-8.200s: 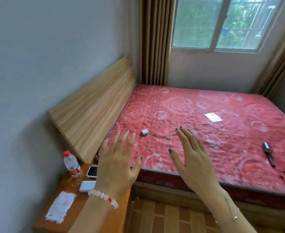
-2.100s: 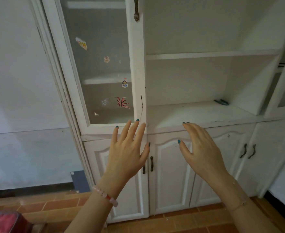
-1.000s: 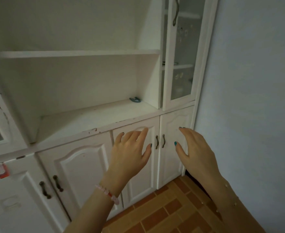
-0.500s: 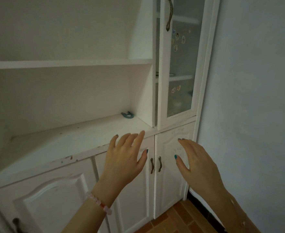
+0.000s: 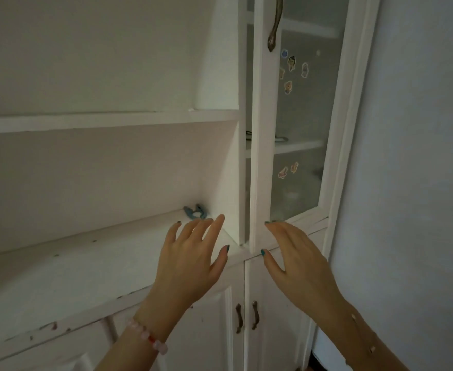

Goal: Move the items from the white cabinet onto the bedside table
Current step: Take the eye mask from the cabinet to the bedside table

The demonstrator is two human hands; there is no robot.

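Note:
A small blue clip-like item point(image 5: 194, 211) lies in the back right corner of the white cabinet's open shelf point(image 5: 86, 263). My left hand point(image 5: 190, 261) hovers over the shelf's front edge with fingers spread, its fingertips just short of the blue item. My right hand point(image 5: 295, 261) is held up, fingers relaxed, in front of the bottom of the glass door point(image 5: 297, 129). Neither hand holds anything. Behind the glass, dim shapes sit on the inner shelves. The bedside table is out of view.
The glass door has a metal handle point(image 5: 274, 25) and several stickers. Below the shelf are shut lower doors with two dark handles point(image 5: 246, 317). A plain wall point(image 5: 420, 183) stands close on the right.
The view has moved closer to the cabinet's right end. Both hands have risen toward the shelf, and the left hand now reaches near the blue item.

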